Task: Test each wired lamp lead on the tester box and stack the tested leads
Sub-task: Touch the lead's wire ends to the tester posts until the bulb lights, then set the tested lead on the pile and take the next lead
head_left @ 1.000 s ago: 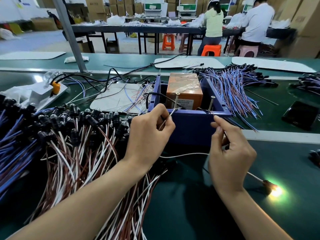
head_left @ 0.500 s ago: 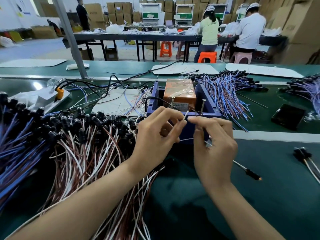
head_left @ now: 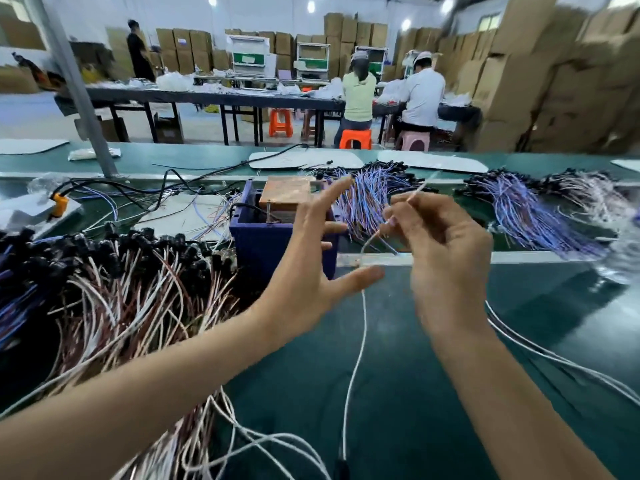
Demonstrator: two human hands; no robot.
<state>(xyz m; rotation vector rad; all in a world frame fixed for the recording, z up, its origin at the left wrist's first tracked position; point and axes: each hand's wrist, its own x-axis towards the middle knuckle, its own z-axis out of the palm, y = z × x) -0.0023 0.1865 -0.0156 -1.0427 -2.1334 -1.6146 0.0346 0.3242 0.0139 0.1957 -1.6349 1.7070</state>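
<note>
Over belt [head_left: 398, 393] — 2 hands [head_left: 304, 268] [head_left: 446, 258], 1 lead [head_left: 362, 327]

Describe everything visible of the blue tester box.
The blue tester box is an open-topped, plastic-looking bin, upright on the green bench beside the pile of red-and-white leads. Inside: an orange block and a metal post; a black cable enters at its left. The open left hand hides its right side.
</note>
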